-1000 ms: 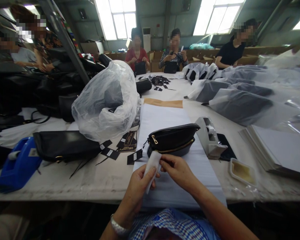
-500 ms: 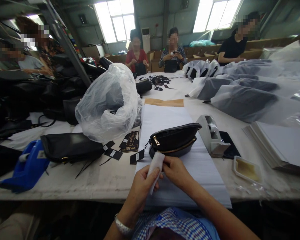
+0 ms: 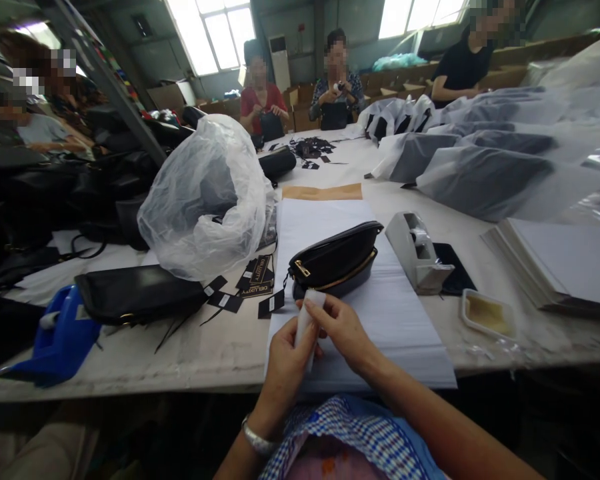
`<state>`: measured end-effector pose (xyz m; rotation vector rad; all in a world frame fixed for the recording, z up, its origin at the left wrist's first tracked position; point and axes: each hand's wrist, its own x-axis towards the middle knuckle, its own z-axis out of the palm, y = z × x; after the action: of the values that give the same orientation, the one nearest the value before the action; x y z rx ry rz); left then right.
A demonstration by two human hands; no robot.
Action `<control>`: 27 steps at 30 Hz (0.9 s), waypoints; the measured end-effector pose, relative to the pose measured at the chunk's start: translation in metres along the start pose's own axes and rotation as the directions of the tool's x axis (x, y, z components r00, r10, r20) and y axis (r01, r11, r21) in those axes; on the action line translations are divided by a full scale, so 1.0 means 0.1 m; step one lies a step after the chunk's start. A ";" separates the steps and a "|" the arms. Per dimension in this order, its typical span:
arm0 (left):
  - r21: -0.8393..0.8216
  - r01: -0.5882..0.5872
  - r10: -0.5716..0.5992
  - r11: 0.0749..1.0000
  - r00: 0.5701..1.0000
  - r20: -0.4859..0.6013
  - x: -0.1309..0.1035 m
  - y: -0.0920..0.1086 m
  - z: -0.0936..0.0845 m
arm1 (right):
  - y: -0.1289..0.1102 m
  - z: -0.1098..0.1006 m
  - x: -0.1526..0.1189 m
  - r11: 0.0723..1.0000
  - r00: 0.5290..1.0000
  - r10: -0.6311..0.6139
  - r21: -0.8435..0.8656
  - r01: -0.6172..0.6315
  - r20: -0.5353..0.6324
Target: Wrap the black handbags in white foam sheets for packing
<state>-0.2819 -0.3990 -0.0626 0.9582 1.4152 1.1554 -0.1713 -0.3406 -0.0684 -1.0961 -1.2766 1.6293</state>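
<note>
Both my hands hold a narrow strip of white wrapping material (image 3: 306,320) just in front of a black bag (image 3: 333,260). My left hand (image 3: 289,353) is closed round its lower part. Fingers of my right hand (image 3: 343,325) pinch the strip near its upper end. What the strip wraps, if anything, is hidden. The bag has gold zips and lies on a stack of white paper sheets (image 3: 395,320). A black hang tag (image 3: 271,305) lies on the table left of the bag, near its cord.
To the left are a clear plastic bag (image 3: 205,200), a black pouch (image 3: 140,291), DELUXITY tags (image 3: 257,277) and a blue tape dispenser (image 3: 63,340). A grey tape dispenser (image 3: 420,257), a small tray (image 3: 487,317) and stacked boards (image 3: 570,267) stand right. Co-workers sit across the table.
The right hand's fingers have shifted up and over the top of the white strip, which is now more covered. The whole view has tilted slightly; the black bag stays on the paper.
</note>
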 end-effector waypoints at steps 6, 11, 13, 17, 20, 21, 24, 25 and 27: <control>-0.192 0.061 -0.063 0.980 0.998 -0.006 0.01 -0.04 0.06 | 0.12 -0.25 -0.46 0.986 0.996 -0.094 -0.138 0.093 -0.006; -0.217 0.069 -0.082 0.974 0.995 -0.053 -0.01 -0.09 0.14 | 0.19 -0.22 -0.62 0.972 0.999 0.004 -0.236 0.009 0.054; -0.211 0.084 -0.102 0.974 0.992 -0.073 0.00 -0.11 0.15 | 0.22 -0.18 -0.60 0.976 0.996 0.018 -0.216 0.001 0.087; -0.176 0.078 -0.096 0.981 0.990 -0.100 0.01 -0.11 0.16 | 0.26 -0.15 -0.56 0.998 0.990 0.042 -0.051 -0.036 0.135; -0.197 0.111 -0.118 0.974 0.993 -0.024 -0.02 -0.08 0.10 | 0.25 -0.17 -0.55 0.998 0.988 0.064 -0.024 -0.062 0.139; -0.203 0.118 -0.119 0.972 0.993 0.010 -0.05 -0.07 0.07 | 0.24 -0.18 -0.55 0.997 0.988 0.073 -0.032 -0.069 0.138; -0.196 0.126 -0.116 0.972 0.991 0.063 -0.16 -0.08 -0.05 | 0.22 -0.20 -0.55 0.994 0.987 0.097 -0.070 -0.088 0.129; -0.184 0.139 -0.128 0.973 0.989 0.070 -0.20 -0.09 -0.09 | 0.23 -0.19 -0.54 0.992 0.987 0.102 -0.082 -0.092 0.126; -0.151 0.173 -0.162 0.973 0.983 0.081 -0.26 -0.13 -0.15 | 0.24 -0.17 -0.54 0.991 0.987 0.097 -0.107 -0.084 0.128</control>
<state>-0.2928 -0.4289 -0.0696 0.7460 1.3027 1.0808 -0.1387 -0.3904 -0.0852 -1.1371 -1.4274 1.7460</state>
